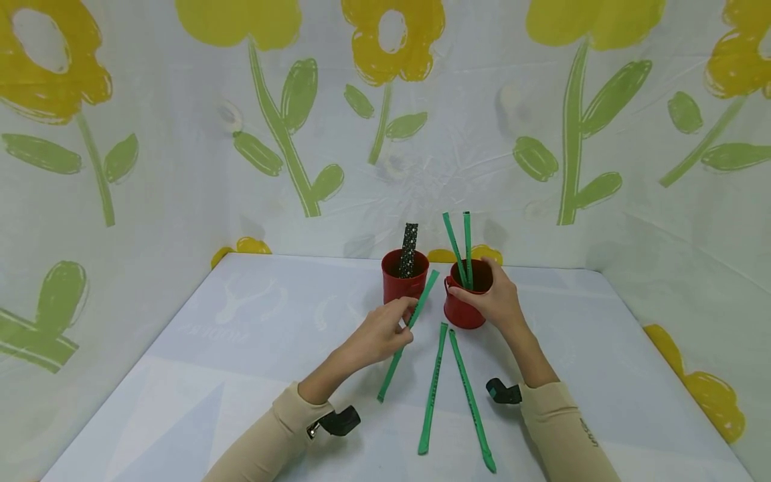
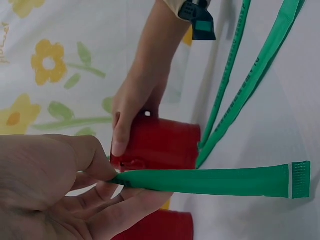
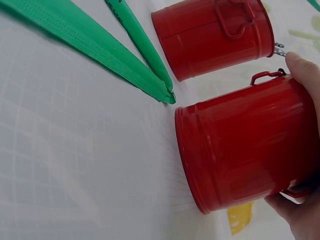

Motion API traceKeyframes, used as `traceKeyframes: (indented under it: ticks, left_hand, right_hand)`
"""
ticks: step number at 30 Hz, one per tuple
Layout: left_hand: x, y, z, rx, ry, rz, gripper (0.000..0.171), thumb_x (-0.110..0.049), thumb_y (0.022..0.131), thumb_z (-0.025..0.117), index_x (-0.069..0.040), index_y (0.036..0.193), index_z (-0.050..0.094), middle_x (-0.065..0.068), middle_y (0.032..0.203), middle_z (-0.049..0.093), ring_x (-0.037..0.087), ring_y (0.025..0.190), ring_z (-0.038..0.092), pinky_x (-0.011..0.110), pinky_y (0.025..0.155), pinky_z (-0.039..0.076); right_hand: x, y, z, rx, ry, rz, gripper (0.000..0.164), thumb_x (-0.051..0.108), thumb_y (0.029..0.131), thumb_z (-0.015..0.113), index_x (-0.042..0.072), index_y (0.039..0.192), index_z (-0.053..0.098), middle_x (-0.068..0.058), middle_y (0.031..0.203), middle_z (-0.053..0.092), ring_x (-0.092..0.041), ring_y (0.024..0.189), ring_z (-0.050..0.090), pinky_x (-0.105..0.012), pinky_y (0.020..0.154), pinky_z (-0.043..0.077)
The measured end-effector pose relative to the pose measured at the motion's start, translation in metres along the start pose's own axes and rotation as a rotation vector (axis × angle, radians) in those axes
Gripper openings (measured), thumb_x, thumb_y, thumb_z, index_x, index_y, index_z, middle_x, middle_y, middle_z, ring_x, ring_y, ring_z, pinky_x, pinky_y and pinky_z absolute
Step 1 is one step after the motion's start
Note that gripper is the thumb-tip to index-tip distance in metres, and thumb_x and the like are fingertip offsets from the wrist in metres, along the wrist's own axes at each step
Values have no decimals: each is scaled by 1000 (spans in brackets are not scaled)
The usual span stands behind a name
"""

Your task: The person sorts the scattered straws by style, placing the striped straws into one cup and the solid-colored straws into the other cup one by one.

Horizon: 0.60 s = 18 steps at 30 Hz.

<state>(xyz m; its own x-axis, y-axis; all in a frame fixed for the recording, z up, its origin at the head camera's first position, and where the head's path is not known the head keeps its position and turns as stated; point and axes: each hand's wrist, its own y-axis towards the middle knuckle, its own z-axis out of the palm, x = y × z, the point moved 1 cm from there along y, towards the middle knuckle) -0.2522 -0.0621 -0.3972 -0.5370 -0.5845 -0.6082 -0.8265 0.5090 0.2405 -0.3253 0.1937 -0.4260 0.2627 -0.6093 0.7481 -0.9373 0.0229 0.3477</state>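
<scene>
My left hand (image 1: 376, 337) pinches a long, slim green packet (image 1: 391, 372) with crimped ends, slanted in front of the left red bucket (image 1: 400, 288). In the left wrist view, the packet (image 2: 225, 182) points its flat, sealed end away from the fingers. On the other side, my right hand (image 1: 501, 300) grips the right red bucket (image 1: 464, 314) around its rim, thumb and fingers on opposite sides. Two green packets stand in that bucket, one leaning left (image 1: 452, 237), the other nearly upright (image 1: 467, 234). The right wrist view shows the bucket's side (image 3: 250, 145) close up.
Two more green packets, a left one (image 1: 432, 402) and a right one (image 1: 472, 402), lie on the white table (image 1: 241, 375) between my forearms. Black speckled strips (image 1: 409, 248) stand in the left bucket. A flower-printed curtain (image 1: 458, 134) rises behind the table.
</scene>
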Motion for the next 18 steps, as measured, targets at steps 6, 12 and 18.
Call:
traceKeyframes:
  ticks: [6,12,18]
  left_hand:
    - [-1,0,-2,-20,-27,8,50,0,86,61,-5,134,50,5,102,60,15,89,60,17,71,55]
    - [-2,1,-3,-27,-51,0,50,0,86,61,-5,134,50,4,99,58,15,89,61,19,73,56]
    - [-3,2,-3,-57,-61,25,49,1,84,61,-4,132,51,4,99,58,14,89,59,21,75,57]
  right_hand:
    - [0,0,0,1,-5,0,96,51,74,81,10,147,35,-15,139,52,-34,127,50,-54,88,56]
    - [0,1,-1,1,-17,0,96,54,74,80,11,147,34,-15,139,52,-33,127,50,-54,89,56]
    - [0,1,0,-4,-12,-5,94,52,74,81,12,146,35,-14,138,53,-33,126,51,-54,89,56]
